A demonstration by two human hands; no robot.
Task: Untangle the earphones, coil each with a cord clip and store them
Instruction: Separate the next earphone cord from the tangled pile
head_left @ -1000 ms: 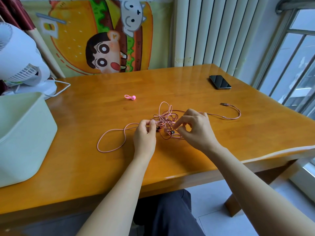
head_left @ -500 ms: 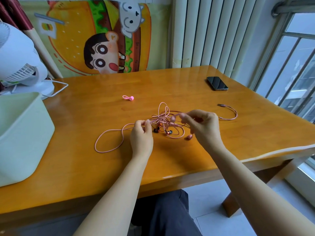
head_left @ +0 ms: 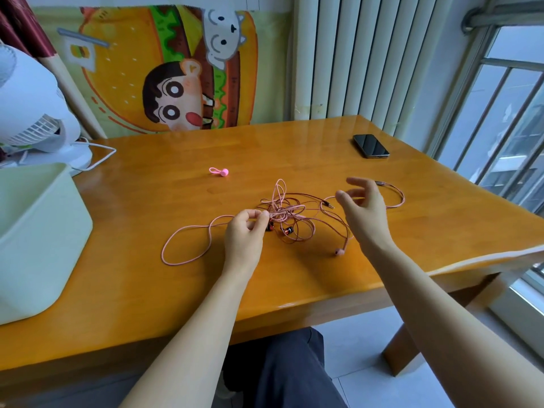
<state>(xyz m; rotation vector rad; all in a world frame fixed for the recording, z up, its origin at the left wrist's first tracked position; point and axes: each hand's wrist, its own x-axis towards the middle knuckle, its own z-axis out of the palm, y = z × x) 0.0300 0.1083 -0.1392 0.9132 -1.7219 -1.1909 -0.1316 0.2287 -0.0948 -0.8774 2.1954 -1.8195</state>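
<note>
Since half a second earlier, the right hand [head_left: 363, 212] has let go of the knot and lifted off to the right, fingers spread and empty, leaving a pink earbud [head_left: 338, 251] lying on the wooden table [head_left: 147, 275] near its front edge. From the head camera, the only view, the left hand [head_left: 245, 234] pinches the pink cord at the left side of the tangled earphones [head_left: 290, 217], which sit mid-table. Progress looks early: the cords are crossed in a loose snarl, nothing is coiled or clipped, and nothing has gone into the pale green bin [head_left: 35, 237] at the left, which is presumably the store. By cord colour there appear to be two sets, one pale pink and one darker red. Countable are one pink bud, two dark red-and-black buds [head_left: 287, 230] close together, and two jack plugs, one in the tangle [head_left: 329, 204] and one beyond the right hand [head_left: 379, 182]; a second pink bud cannot be found. One pink cord clip [head_left: 219, 171] lies untouched farther back. One phone [head_left: 371, 146] and one white fan [head_left: 32, 113] stand apart.
</note>
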